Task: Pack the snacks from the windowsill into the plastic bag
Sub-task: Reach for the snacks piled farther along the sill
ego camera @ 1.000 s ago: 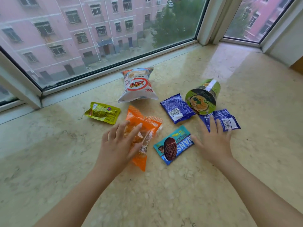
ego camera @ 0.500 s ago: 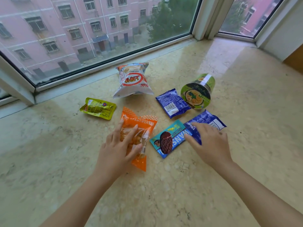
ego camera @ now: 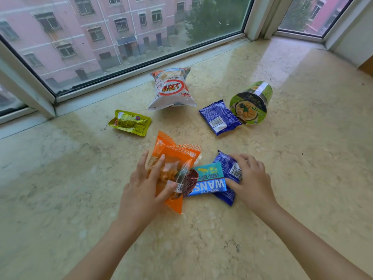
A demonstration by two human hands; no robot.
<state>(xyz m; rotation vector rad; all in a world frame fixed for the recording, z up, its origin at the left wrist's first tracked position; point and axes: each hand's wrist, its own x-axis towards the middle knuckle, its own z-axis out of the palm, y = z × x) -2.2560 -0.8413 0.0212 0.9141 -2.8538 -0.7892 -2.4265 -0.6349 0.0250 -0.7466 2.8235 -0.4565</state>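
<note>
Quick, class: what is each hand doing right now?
Left hand: grips the orange snack packet.
Right hand: grips the dark blue packet.

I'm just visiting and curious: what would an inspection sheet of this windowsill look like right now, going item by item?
Surface: marble windowsill, beige and glossy.
Job's things: orange packet, teal biscuit packet and a blue packet bunched together; second blue packet touching the green noodle cup lying on its side; white chips bag; yellow packet apart. Plastic bag: nothing seen.
Clutter: nothing seen.
Hands: left hand lies on the orange packet, thumb curled round its edge; right hand grips the near blue packet.
Cables: nothing seen.
Surroundings: window with pink buildings and a tree outside.
</note>
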